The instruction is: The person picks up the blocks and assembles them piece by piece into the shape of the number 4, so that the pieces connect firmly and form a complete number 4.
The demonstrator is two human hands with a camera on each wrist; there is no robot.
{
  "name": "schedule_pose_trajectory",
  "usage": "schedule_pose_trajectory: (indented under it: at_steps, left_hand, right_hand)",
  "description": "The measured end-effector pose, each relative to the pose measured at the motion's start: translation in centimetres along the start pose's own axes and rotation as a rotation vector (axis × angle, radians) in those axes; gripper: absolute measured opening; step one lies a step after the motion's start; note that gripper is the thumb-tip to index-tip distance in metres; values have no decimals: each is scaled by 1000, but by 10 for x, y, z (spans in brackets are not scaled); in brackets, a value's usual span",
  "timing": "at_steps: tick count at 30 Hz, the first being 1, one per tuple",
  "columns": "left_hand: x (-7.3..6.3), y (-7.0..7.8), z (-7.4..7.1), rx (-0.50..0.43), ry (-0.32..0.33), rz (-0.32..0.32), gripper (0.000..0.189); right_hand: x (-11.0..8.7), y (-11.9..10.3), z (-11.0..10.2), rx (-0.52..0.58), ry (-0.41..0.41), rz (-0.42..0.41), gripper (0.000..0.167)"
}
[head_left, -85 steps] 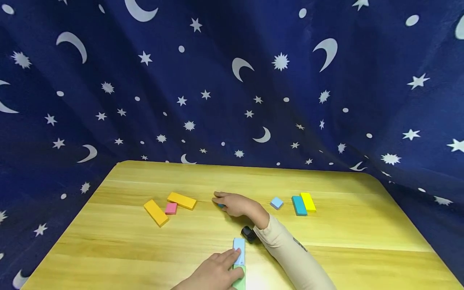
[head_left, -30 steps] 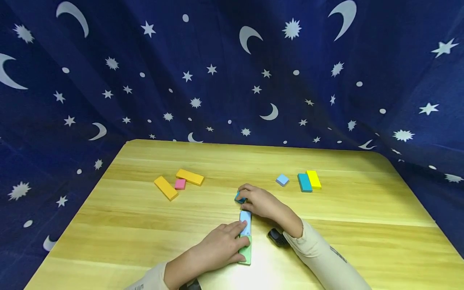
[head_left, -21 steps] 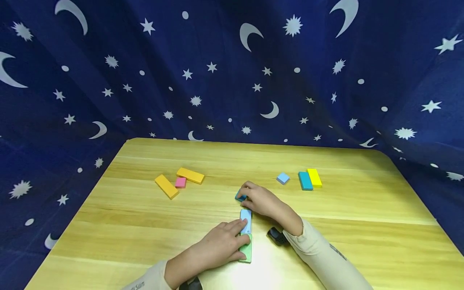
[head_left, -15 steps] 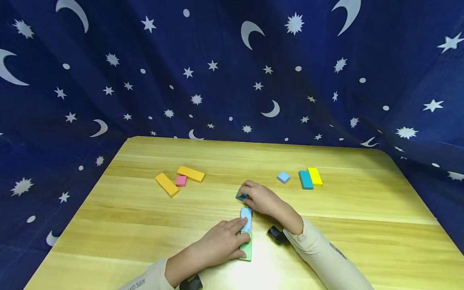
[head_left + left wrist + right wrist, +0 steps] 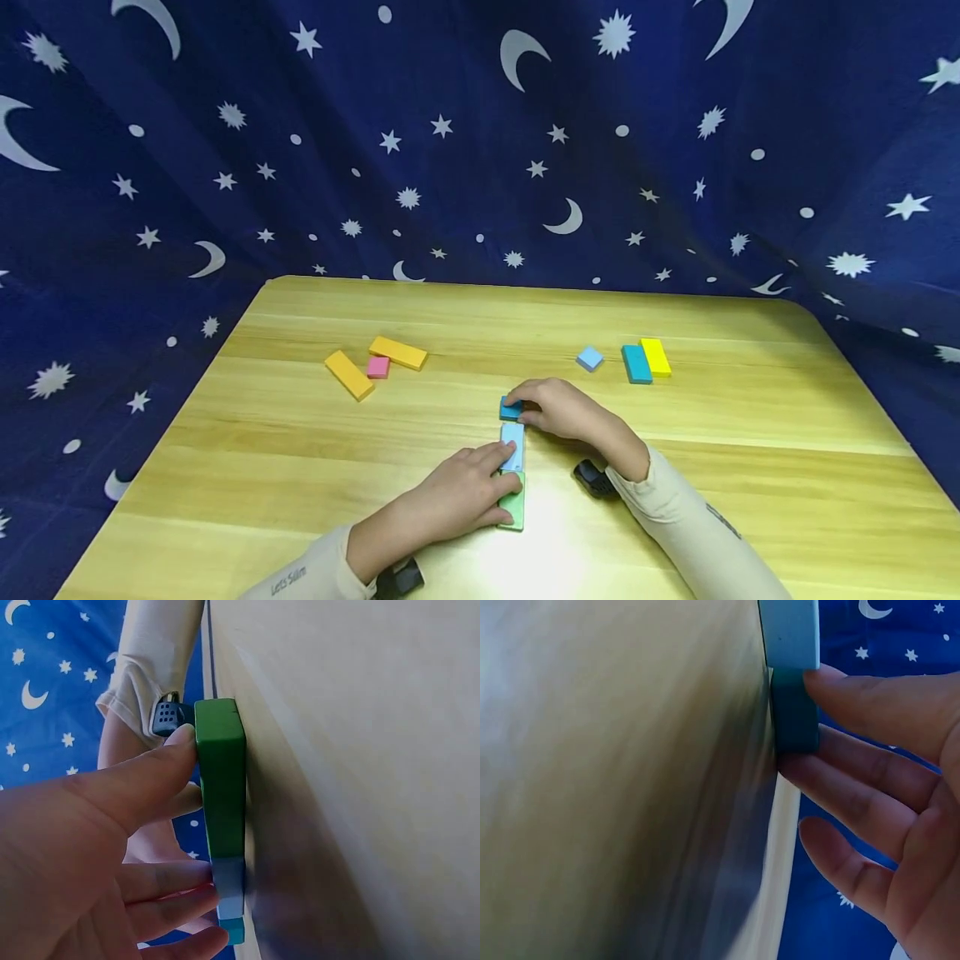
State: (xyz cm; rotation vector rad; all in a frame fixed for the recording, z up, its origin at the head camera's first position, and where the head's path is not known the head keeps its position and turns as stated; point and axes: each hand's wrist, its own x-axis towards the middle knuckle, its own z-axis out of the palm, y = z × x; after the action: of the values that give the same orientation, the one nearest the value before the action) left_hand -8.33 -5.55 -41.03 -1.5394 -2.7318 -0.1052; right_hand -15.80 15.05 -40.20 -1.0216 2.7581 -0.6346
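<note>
In the head view a green block (image 5: 514,508) and a light blue block (image 5: 512,433) lie end to end on the table. My left hand (image 5: 457,498) rests on both from the left, fingertips on their tops; the left wrist view shows the thumb at the near end of the green block (image 5: 223,780). Beyond them sits a short blue block (image 5: 509,410), pinched between thumb and fingers of my right hand (image 5: 562,408). The right wrist view shows this short block (image 5: 793,720) at the end of the light blue block (image 5: 791,634); whether they touch is unclear.
Farther left lie two orange blocks (image 5: 349,375) (image 5: 399,353) with a pink block (image 5: 378,367) between them. Farther right are a small periwinkle block (image 5: 590,359), a teal block (image 5: 637,365) and a yellow block (image 5: 656,357). A star-patterned curtain (image 5: 465,167) hangs behind the table.
My right hand has brought the short blue block from farther back to the far end of the light blue block and straightened it. The left hand stays on its blocks. The head view has tilted downward.
</note>
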Motion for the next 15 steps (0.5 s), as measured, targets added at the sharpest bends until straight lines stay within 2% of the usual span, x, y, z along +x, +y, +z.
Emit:
schedule_pose_trajectory:
  at_steps: [8, 15]
  left_hand:
    - [1, -1, 0, 15, 13, 10, 35]
    - [1, -1, -1, 19, 9, 15, 33]
  right_hand:
    - [-3, 4, -5, 41, -45, -51, 26]
    - [-3, 4, -7, 61, -70, -55, 27]
